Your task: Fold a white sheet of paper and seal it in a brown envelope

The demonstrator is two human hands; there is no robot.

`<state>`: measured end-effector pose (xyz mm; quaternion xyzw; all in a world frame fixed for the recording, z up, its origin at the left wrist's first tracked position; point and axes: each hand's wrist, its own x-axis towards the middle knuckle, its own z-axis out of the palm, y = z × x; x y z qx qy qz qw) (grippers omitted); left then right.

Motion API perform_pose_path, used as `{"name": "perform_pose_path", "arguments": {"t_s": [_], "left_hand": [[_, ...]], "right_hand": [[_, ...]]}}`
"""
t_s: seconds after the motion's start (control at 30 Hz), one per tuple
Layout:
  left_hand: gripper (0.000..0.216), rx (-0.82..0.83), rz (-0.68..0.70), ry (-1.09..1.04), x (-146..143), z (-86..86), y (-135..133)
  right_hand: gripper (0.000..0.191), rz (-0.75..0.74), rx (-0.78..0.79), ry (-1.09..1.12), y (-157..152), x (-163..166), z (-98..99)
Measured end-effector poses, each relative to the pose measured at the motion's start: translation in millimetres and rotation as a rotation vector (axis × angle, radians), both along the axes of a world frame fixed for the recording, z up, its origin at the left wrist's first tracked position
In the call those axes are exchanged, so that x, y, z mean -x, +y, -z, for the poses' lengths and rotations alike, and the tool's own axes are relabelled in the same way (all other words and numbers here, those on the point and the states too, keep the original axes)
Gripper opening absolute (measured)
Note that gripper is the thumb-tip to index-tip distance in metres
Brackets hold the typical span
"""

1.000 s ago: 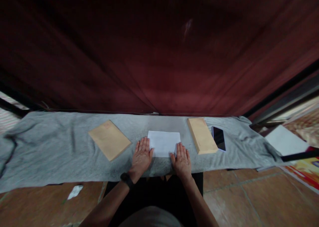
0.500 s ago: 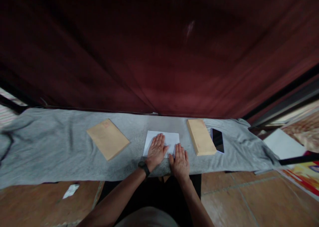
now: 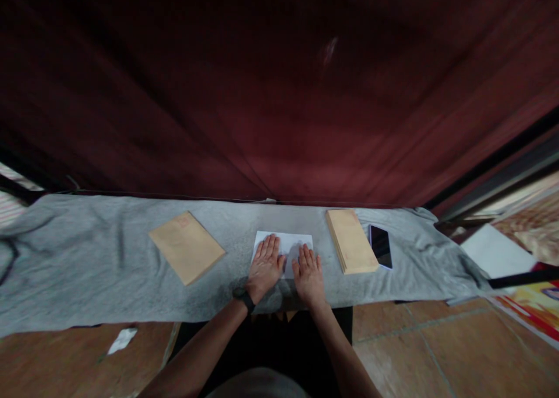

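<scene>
A sheet of white paper (image 3: 288, 242) lies on the grey cloth in front of me. My left hand (image 3: 265, 267) rests flat on its left part, fingers stretched out. On the right part lies my right hand (image 3: 309, 274), palm down with the fingers extended. Parts of the sheet are hidden under both hands. To the left is a brown envelope (image 3: 187, 246), lying flat and turned at an angle. A stack of brown envelopes (image 3: 353, 240) sits to the right of my right hand.
A phone (image 3: 381, 246) lies beside the envelope stack. Grey cloth (image 3: 100, 252) covers the narrow table, which a dark red panel (image 3: 279, 124) borders at the back. White scrap (image 3: 122, 340) lies on the tiled floor. A white sheet (image 3: 498, 252) is at far right.
My left hand has slid a little to the left on the paper. My right hand has moved slightly up and left, further onto the sheet.
</scene>
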<state>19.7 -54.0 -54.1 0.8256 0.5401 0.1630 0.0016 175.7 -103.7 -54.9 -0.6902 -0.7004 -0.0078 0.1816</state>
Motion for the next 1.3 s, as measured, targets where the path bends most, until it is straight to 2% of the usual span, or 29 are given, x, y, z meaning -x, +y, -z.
{"name": "perform_pose_path", "arguments": {"t_s": [0.13, 0.23, 0.5, 0.8, 0.97, 1.1, 1.3], "left_hand": [[0.056, -0.002, 0.027, 0.038, 3, 2.4, 1], [0.056, 0.003, 0.024, 0.066, 3, 6.0, 2], [0.059, -0.019, -0.009, 0.039, 4, 8.6, 3], [0.07, -0.066, -0.159, 0.041, 19, 9.4, 4], [0.069, -0.055, -0.147, 0.071, 25, 4.3, 7], [0.066, -0.07, -0.147, 0.066, 17, -0.1, 9], [0.061, -0.091, -0.017, 0.023, 1, 4.6, -6]], "right_hand": [[0.049, -0.136, 0.039, 0.011, 28, 22, -7.4], [0.047, -0.157, 0.033, -0.005, 41, 28, -3.3], [0.053, 0.006, -0.077, -0.015, 45, 1, 16.0], [0.056, 0.118, -0.056, -0.031, 38, -20, 18.0], [0.056, 0.135, -0.023, -0.03, 35, -26, 13.7], [0.055, 0.148, 0.013, -0.037, 34, -24, 10.2], [0.055, 0.151, 0.039, -0.042, 34, -22, 9.5]]}}
